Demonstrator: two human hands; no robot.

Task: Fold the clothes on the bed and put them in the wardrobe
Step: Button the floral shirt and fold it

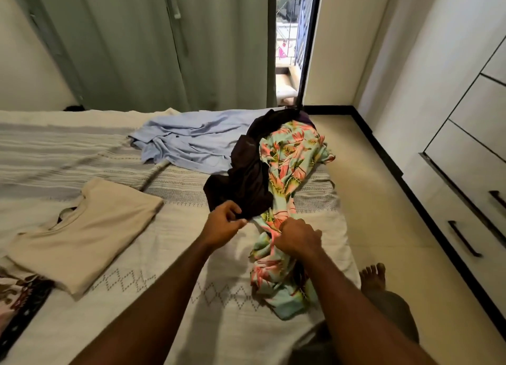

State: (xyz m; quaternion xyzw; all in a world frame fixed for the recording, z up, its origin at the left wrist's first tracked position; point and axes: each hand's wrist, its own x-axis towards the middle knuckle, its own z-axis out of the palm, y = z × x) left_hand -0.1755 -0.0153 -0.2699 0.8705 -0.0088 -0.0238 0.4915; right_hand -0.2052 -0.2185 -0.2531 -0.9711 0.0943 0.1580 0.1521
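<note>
A: Where the bed (164, 255) narrows toward its right edge, what are the hands on?

B: The left hand (223, 222) is closed in a pinch on the near corner of the dark garment (246, 178). The right hand (297, 237) is a fist, bunched around the floral shirt (290, 159).

A: How do those two lie?

B: Tangled. The dark garment sits crumpled on the left of the floral shirt and partly over it. The floral shirt runs as a long rumpled strip from far to near along the right edge of the bed, its near end trailing below the right forearm.

A: And the rest?

B: A blue shirt (189, 142) lies spread and creased at the far side, touching the dark garment. A beige tee (87, 233) lies folded flat to the left, well apart from the hands. A patterned cloth (16, 304) shows at the near left edge.

A: The wardrobe (471, 151)?

B: On the right, across a strip of floor (383, 227); white, doors and drawers shut. A bare foot (373, 277) stands on the floor beside the bed. A green curtain (137, 41) hangs at the far wall.
</note>
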